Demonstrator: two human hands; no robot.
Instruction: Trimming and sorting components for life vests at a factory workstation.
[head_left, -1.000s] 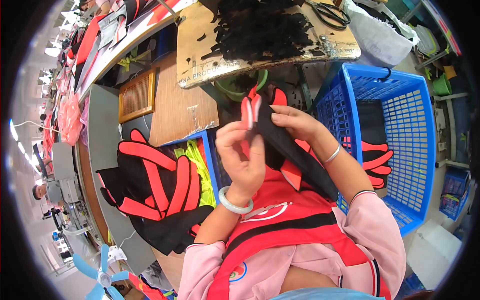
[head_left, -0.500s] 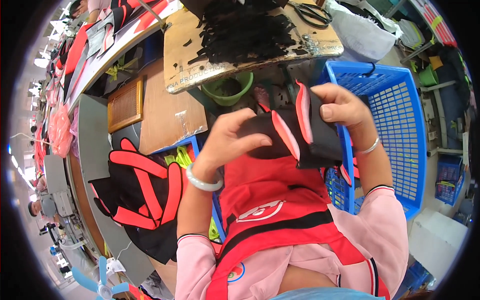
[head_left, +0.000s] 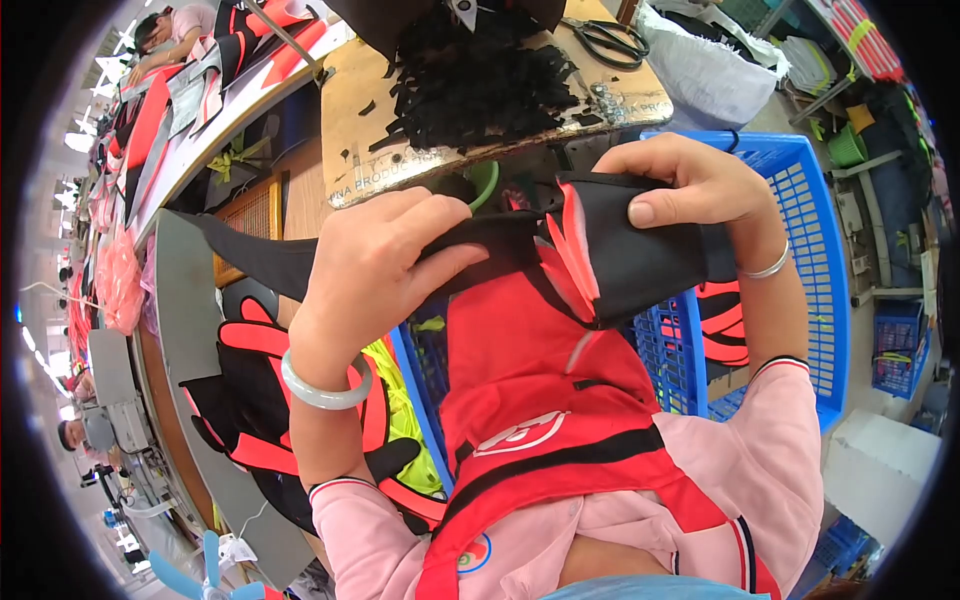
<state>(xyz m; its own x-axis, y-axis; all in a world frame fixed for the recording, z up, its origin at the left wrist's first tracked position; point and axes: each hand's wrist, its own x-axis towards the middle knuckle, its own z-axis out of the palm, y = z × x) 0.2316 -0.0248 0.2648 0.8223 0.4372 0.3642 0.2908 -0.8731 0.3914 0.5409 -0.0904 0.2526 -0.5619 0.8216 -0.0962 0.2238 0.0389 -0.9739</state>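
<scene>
Before my red apron [head_left: 540, 380], both hands hold a black fabric piece [head_left: 650, 250] with coral-pink folded edges. My right hand [head_left: 695, 185] is closed on its right part, thumb on the front and fingers behind. My left hand [head_left: 375, 265] pinches the black fabric on the left between thumb and fingers. From there a long black end [head_left: 265, 255] stretches out to the left. The coral edges stand folded together between the two hands. Below my left forearm lie black and coral fabric pieces [head_left: 265, 450], partly hidden by the arm.
Ahead, a worn wooden board [head_left: 400, 175] carries a heap of black scraps [head_left: 480, 85] and black-handled scissors [head_left: 612, 45]. A white sack [head_left: 705, 75] and a blue basket [head_left: 820, 260] stand right. Neon-yellow material [head_left: 405, 405] lies near my left arm. Another person [head_left: 175, 40] is far left.
My left hand has moved left and nearer, drawing the black fabric out into a long stretch to the left. The coral edges have come closer together. My right hand keeps its grip.
</scene>
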